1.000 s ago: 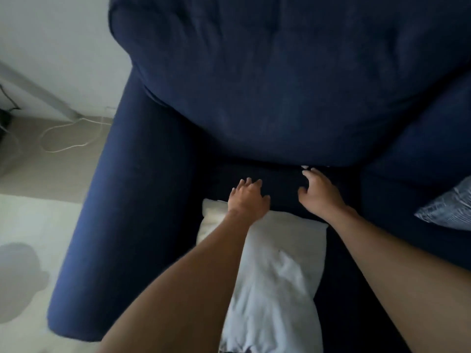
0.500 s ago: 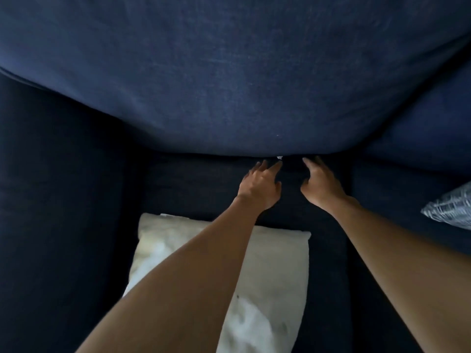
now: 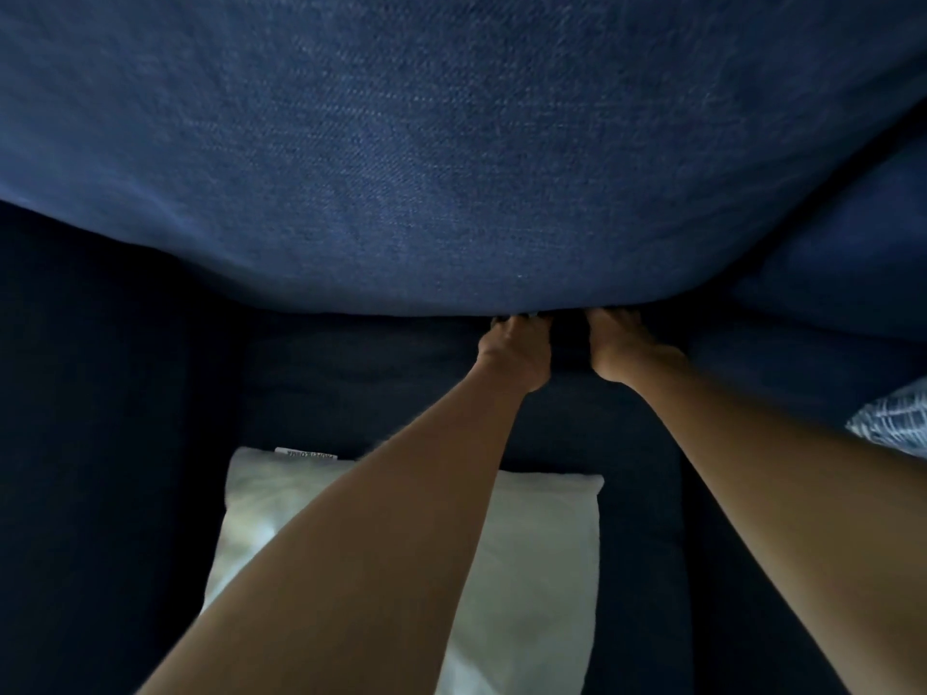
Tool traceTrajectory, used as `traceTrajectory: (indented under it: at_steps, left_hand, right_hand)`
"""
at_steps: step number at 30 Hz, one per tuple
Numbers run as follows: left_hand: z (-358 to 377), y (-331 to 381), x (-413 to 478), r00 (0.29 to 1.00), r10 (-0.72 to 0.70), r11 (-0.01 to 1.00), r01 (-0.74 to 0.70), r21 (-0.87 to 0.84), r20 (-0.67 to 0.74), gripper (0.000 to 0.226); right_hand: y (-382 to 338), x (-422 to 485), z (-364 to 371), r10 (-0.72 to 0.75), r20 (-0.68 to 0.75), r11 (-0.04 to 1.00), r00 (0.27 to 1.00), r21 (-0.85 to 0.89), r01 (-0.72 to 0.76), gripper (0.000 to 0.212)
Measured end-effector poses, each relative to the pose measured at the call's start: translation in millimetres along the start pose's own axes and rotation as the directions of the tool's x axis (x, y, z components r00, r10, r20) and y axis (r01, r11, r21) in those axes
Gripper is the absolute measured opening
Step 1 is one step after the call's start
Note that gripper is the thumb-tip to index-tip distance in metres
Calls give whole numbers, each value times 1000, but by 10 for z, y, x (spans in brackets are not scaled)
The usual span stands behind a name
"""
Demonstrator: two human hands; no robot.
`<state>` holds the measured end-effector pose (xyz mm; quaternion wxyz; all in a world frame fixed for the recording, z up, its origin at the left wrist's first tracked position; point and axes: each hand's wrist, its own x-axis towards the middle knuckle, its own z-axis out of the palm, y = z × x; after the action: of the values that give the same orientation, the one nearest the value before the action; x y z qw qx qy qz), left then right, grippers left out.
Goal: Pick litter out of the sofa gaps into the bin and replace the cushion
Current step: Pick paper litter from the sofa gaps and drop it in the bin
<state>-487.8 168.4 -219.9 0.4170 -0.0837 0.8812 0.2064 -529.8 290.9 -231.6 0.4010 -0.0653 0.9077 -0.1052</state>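
With fingertips buried in the gap to probe for litter | left hand (image 3: 514,351), right hand (image 3: 619,343): finger state cannot be told | back cushion (image 3: 451,158) directly above fingers | white cushion (image 3: 542,554) behind wrists, unreplaced

A white pillow (image 3: 542,569) lies on the seat (image 3: 351,393), toward its near edge and left of the middle, its far edge square to the view and its near part running out of the bottom of the frame. A small label (image 3: 306,452) with print too small to read sticks out at its far left corner. At the seat's right edge, a blue-and-white patterned pillow (image 3: 893,423) shows only a corner.
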Motion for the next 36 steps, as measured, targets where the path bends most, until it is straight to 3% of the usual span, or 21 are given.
traceTrajectory:
  at_steps: [6, 10, 13, 20, 26, 31, 36]
  left_hand:
    - [-82, -38, -109, 997, -6, 997, 12, 72, -76, 51]
    - [-71, -85, -420, 976, 5, 995, -27, -97, -217, 53]
    - [-74, -120, -728, 924, -8, 980, -68, -186, -381, 35]
    - [-603, -126, -1551, 832, -128, 945, -62, -320, -539, 15]
    - [-1123, -316, -2353, 733, -192, 903, -128, -410, -653, 14]
    - [-1155, -872, -2869, 708, -289, 828, -153, -539, -645, 13]
    - [-1026, -1695, -3131, 664, -370, 801, -127, -586, -650, 22]
  right_hand:
    - [28, -107, -55, -9, -111, 1000, 994, 18, 11, 49]
    - [65, -359, -56, -121, -310, 986, 943, 69, 150, 26]
    - [-10, -581, -141, -143, -368, 972, 919, 121, 200, 10]
    - [-622, -1183, -743, -180, -408, 949, 895, 167, 267, 25]
    - [-1379, -1757, -1054, -285, -466, 888, 838, 200, 413, 17]
    - [-1933, -2098, -930, -381, -542, 847, 749, 120, 518, 15]
    - [-2572, -2294, -594, -437, -495, 828, 751, 105, 551, 13]
